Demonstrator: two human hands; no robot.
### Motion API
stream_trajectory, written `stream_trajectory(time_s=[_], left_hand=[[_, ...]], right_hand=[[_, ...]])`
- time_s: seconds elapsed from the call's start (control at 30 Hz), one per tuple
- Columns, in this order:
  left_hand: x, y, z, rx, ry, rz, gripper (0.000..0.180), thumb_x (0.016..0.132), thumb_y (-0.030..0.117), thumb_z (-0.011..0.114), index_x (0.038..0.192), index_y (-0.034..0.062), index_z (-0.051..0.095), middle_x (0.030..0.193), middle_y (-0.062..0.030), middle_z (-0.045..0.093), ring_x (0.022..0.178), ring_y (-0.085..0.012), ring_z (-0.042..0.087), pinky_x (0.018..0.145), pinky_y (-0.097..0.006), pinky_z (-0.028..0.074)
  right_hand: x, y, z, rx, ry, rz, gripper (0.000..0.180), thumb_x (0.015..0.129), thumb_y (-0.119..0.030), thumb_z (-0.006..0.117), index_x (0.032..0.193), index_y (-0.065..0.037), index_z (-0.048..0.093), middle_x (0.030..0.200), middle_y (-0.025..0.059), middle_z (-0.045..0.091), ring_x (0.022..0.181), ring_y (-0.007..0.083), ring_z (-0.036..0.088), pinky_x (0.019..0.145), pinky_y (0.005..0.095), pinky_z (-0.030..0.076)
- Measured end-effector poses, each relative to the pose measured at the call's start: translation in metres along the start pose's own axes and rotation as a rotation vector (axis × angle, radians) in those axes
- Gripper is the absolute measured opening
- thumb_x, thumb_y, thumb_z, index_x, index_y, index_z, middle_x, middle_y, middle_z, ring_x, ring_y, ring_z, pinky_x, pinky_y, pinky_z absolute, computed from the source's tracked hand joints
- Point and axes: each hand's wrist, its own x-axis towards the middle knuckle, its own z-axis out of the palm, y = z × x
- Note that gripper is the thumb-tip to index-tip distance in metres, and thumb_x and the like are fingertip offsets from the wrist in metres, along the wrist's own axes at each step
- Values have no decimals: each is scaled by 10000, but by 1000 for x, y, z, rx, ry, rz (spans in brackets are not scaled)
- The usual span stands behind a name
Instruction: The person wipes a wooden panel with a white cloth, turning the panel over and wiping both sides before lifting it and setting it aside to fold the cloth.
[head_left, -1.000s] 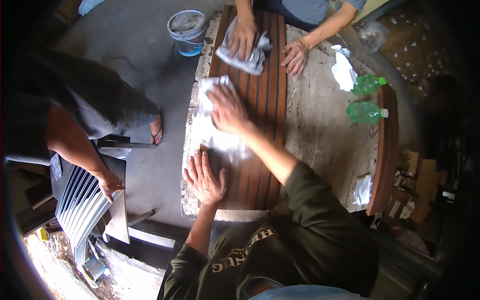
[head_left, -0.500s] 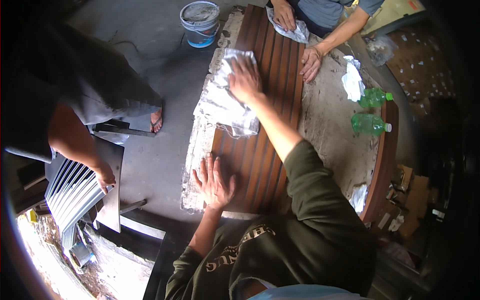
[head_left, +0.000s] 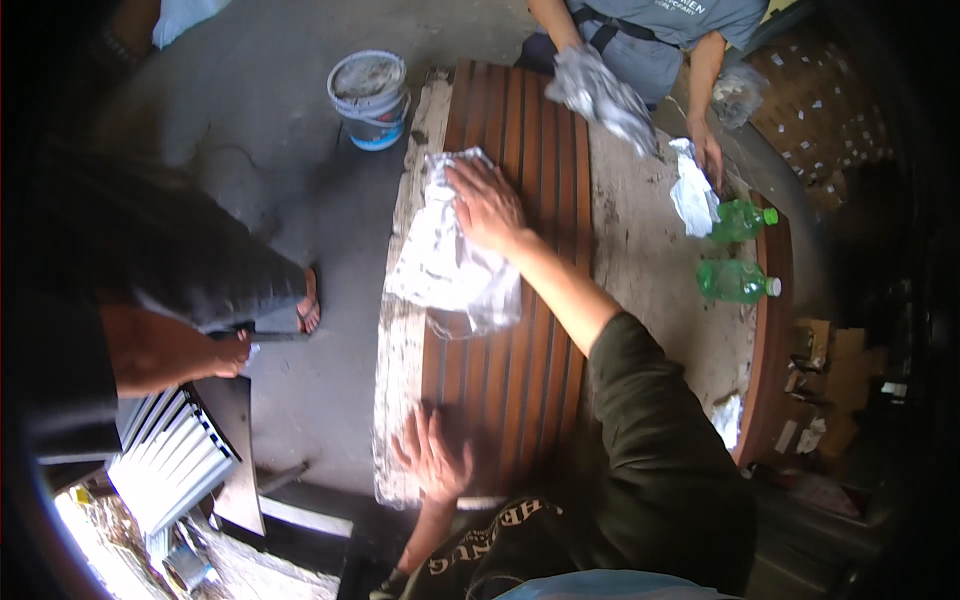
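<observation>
A long brown slatted wood panel (head_left: 507, 390) lies lengthwise in front of me on a worn, pale work table (head_left: 640, 330). My right hand (head_left: 487, 205) reaches far along the panel and presses a crumpled white cloth (head_left: 440, 260) against its left side, fingers extended over the cloth. Part of the cloth hangs past the panel onto the table's left margin. Nearer to me, my left hand (head_left: 436, 458) rests flat with fingers spread at the panel's near left edge, holding nothing.
Across the table a co-worker raises a grey-white cloth (head_left: 603, 97); their other hand is by a white rag (head_left: 692, 190). Two green bottles (head_left: 737, 281) lie at right. A bucket (head_left: 368, 98) stands on the floor. Another person at left is beside grey slatted pieces (head_left: 172, 462).
My view has shifted, so the table sits lower. The co-worker has lifted their cloth off the panel and moved the other hand to the white rag. My hands stay in much the same places.
</observation>
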Motion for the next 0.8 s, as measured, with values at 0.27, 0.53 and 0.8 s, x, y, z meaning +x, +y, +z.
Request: stream_trajectory(time_s=[0.27, 0.53, 0.8], left_hand=[[-12, -9, 23, 90, -12, 9, 651, 774, 414, 565, 1289, 36, 444, 1374, -233, 399, 1286, -386, 351, 1068, -579, 77], [1, -9, 25, 140, -14, 11, 644, 777, 420, 559, 1285, 40, 447, 1370, -235, 402, 1280, -388, 357, 1064, -578, 91], [5, -18, 20, 154, -9, 68, 638, 781, 425, 554, 1281, 44, 450, 1366, -237, 404, 1275, -389, 362, 1061, -578, 105]], right_hand=[[172, 115, 13, -25, 172, 208, 520, 844, -284, 484, 1311, -61, 437, 1404, 133, 385, 1318, 311, 326, 1097, 434, 240], [73, 75, 3, 42, 68, -25, 473, 899, -190, 434, 1353, -61, 406, 1450, 123, 337, 1357, 276, 285, 1146, 414, 174], [64, 169, -39, -87, 35, 335, 602, 905, -288, 375, 1438, -50, 224, 1520, 131, 169, 1414, 252, 127, 1153, 435, 94]])
